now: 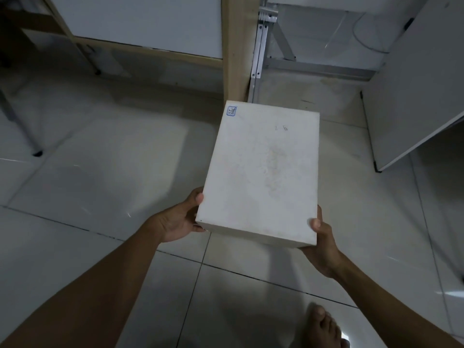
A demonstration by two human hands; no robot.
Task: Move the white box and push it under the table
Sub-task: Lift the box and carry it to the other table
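The white box is a flat rectangular carton with a small blue sticker on its far left corner and faint pen marks on the lid. It is held above the tiled floor, its long side pointing away from me. My left hand grips its near left corner, thumb on the lid edge. My right hand grips the near right corner, thumb on top and fingers underneath. Ahead stands the table, seen as a wooden leg and a white panel.
A metal frame with slotted brackets stands right of the wooden leg, with open floor behind it. A white board leans at the right. A thin dark chair leg is at the left. My bare foot is on the tiles below.
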